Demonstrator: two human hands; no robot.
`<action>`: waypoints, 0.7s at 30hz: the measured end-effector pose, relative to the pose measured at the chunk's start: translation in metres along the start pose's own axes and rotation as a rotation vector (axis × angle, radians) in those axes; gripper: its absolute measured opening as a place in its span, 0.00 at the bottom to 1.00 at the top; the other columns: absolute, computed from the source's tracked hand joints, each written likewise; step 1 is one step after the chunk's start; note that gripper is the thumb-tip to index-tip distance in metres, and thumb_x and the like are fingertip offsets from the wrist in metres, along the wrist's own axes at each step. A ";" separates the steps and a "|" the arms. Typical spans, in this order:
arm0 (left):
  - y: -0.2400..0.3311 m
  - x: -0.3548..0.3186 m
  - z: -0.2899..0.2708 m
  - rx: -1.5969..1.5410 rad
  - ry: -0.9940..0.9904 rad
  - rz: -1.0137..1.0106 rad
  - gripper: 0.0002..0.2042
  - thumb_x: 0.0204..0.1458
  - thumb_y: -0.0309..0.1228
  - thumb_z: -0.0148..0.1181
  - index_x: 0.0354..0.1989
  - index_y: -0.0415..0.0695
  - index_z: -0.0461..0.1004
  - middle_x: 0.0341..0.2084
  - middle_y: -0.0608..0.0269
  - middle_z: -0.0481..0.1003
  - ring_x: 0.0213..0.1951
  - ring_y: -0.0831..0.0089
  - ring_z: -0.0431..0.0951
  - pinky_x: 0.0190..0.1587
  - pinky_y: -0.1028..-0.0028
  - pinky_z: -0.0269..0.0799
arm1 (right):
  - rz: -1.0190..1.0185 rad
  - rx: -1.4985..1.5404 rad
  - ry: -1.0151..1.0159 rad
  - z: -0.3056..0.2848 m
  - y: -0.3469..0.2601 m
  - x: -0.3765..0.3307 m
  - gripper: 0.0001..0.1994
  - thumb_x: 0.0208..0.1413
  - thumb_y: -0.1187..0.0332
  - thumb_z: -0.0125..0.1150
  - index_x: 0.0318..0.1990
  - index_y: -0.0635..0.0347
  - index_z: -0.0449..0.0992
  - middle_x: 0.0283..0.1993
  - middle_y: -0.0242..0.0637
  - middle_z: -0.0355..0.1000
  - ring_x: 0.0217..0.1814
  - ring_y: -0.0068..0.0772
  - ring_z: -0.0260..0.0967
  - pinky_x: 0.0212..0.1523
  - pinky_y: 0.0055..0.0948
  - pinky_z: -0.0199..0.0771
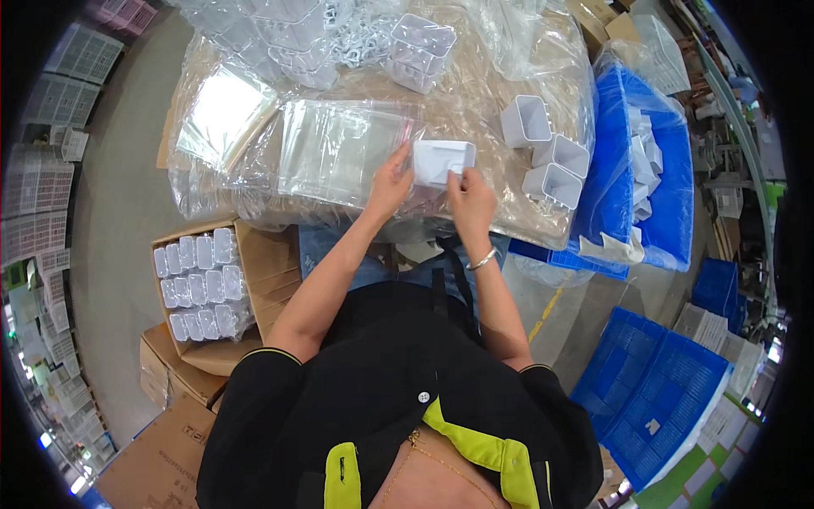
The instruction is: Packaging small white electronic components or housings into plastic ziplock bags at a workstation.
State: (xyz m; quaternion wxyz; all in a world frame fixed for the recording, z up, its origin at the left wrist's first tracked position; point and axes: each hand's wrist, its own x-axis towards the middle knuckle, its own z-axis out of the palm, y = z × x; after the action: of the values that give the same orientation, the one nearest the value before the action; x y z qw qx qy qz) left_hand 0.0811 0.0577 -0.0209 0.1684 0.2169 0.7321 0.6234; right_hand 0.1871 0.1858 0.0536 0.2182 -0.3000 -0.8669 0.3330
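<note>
Between my two hands, above the front part of the plastic-covered table (475, 110), is a white plastic container (443, 161). My left hand (392, 182) grips its left side, and my right hand (471, 199) pinches its lower right edge. To the left of it lies a stack of clear plastic bags (335, 157), close by my left hand. Another pile of clear sleeves (222, 119) lies farther left, shining in the light. Several white open-topped containers (553, 188) stand at the table's right side.
A cardboard box (270, 271) at lower left holds rows of wrapped white containers (203, 284). Right of the table is a blue crate (670, 237) with white pieces inside. Wrapped containers (421, 51) and small light-coloured parts (360, 34) lie at the back. A blue crate (649, 382) sits lower right.
</note>
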 end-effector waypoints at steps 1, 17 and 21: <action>0.006 -0.002 0.004 -0.107 0.023 -0.023 0.29 0.50 0.25 0.58 0.63 0.33 0.60 0.60 0.48 0.66 0.63 0.58 0.61 0.63 0.68 0.56 | 0.010 -0.061 -0.049 0.001 -0.011 -0.006 0.10 0.52 0.63 0.60 0.33 0.61 0.74 0.23 0.46 0.73 0.24 0.52 0.70 0.24 0.42 0.65; 0.028 0.009 -0.015 -0.216 0.182 -0.308 0.17 0.50 0.29 0.47 0.46 0.32 0.72 0.26 0.60 0.73 0.29 0.74 0.71 0.32 0.73 0.66 | -0.107 0.219 0.176 0.019 -0.005 0.006 0.11 0.49 0.74 0.61 0.42 0.65 0.74 0.42 0.45 0.71 0.49 0.48 0.67 0.51 0.43 0.65; 0.033 0.006 -0.015 -0.068 0.148 -0.396 0.19 0.51 0.30 0.48 0.49 0.31 0.70 0.32 0.50 0.75 0.35 0.64 0.75 0.39 0.68 0.69 | -0.208 -0.011 -0.028 0.034 0.010 0.016 0.07 0.54 0.71 0.59 0.39 0.62 0.72 0.31 0.48 0.73 0.38 0.51 0.72 0.37 0.44 0.69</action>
State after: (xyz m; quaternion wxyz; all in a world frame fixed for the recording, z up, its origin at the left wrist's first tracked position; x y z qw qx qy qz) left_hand 0.0714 0.0526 0.0140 0.2407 0.0167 0.7494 0.6166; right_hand 0.1596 0.1877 0.0263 0.2379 -0.2052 -0.8981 0.3078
